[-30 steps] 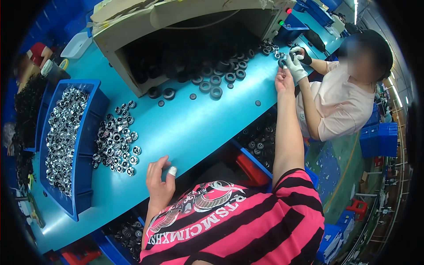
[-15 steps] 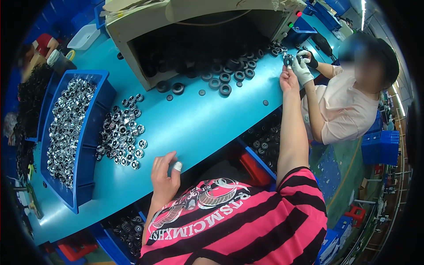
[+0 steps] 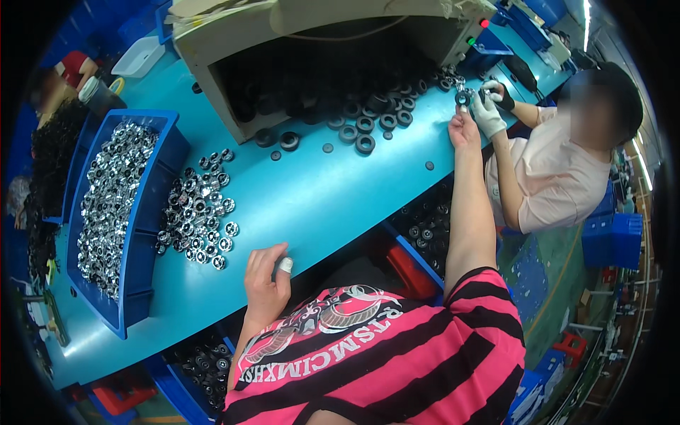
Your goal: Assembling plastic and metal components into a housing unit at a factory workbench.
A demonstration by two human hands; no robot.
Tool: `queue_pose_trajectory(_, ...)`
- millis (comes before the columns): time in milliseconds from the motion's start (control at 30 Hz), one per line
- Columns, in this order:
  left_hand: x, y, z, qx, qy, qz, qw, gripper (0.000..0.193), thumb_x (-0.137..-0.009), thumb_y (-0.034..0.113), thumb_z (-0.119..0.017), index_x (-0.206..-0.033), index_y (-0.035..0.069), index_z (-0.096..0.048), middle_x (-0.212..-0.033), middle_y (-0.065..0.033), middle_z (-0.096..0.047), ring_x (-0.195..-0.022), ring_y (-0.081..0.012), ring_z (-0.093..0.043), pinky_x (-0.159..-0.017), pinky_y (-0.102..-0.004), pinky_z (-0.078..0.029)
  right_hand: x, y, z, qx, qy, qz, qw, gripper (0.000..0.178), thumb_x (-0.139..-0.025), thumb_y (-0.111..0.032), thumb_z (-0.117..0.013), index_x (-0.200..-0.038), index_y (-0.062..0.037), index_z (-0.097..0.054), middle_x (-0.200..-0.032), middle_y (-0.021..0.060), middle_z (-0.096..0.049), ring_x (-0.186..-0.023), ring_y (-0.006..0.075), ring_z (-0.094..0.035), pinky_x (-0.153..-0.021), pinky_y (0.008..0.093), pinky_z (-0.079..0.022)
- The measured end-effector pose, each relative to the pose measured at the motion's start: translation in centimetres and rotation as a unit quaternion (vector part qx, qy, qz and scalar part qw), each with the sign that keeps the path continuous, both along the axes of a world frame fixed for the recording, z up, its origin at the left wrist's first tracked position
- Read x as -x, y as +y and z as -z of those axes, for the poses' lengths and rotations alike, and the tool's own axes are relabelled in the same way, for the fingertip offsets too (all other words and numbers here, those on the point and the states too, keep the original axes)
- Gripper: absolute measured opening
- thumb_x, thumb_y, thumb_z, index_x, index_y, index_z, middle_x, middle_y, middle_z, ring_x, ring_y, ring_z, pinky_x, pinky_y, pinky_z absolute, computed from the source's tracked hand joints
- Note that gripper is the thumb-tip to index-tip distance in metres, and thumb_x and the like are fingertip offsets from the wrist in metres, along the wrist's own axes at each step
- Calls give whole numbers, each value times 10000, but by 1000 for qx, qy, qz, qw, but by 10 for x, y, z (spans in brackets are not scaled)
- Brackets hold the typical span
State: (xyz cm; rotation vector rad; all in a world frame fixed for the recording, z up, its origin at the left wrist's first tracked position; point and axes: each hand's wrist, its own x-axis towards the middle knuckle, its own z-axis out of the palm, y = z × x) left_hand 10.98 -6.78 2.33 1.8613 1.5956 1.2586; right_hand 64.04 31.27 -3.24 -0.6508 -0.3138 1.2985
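Ring part (image 3: 462,98): black, at right hand's (image 3: 462,132) fingertips, raised over the surface (image 3: 340,205) at its right end. Last second: view has shifted a little, arm stays stretched out, same part at the fingertips. Reads as a hold on one part, piles not visibly drawn from.
Right fingers: narrow, appear pinched on ring part; exact contact too small to tell.
Left hand (image 3: 266,278): by the near edge, fingers loosely curled and half spread, nothing seen in them; stays off the piles. Thumb wears one white wrap (image 3: 286,265).
Co-worker (image 3: 549,177): 1, seated-or-standing unclear. 2 hands: white glove (image 3: 488,115) just beside ring part, touching or apart cannot tell; dark-palmed glove (image 3: 504,99) behind it.
Chrome hubs, loose (image 3: 210,236): several dozen, overlapping, no exact count; beside the bin.
Blue bin (image 3: 157,185): 1 holding chrome, tilted in view; hubs inside (image 3: 117,205) too many to count.
Black rings (image 3: 357,145): dozens at the mouth of the housing (image 3: 190,44), the deep ones lost in shadow; 2 bigger ones (image 3: 265,137) set apart at its left corner.
Small black discs (image 3: 429,166): 4 clear ones on the surface, one of them well apart at right.
Lamps on housing: 2, red lamp (image 3: 484,23) and green lamp (image 3: 472,42), both lit.
White tray (image 3: 139,58): 1, behind the bin.
Dark parts below surface: 2 lots, right lot (image 3: 426,232) and left lot (image 3: 204,365), uncountable.
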Motion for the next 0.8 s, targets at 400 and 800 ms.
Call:
queue_pose_trajectory(400, 8, -2, -4, -24, -7, 8, 1000, 278, -844, -27, -679, -1116, 29, -678, -990, -134, -698, -906, -343, -643, -834, -427, -504, 152, -17, -269, -205, -411, -106, 882, 358, -1005, -93, -621, -1339, 31, -590, -831, -41, -494, -654, 30, -408, -508, 190, -288)
queue_pose_trajectory(800, 5, -2, -6, -11, -37, 5, 999, 251, -859, -3, -703, -1107, 30, -704, -955, -122, -713, -897, -311, -652, -794, -402, -515, 291, 110, -345, -226, -785, 11, 577, 277, -898, -209, -699, -1113, -49, -765, -886, 68, -726, -768, 163, -600, -694, 301, -458)
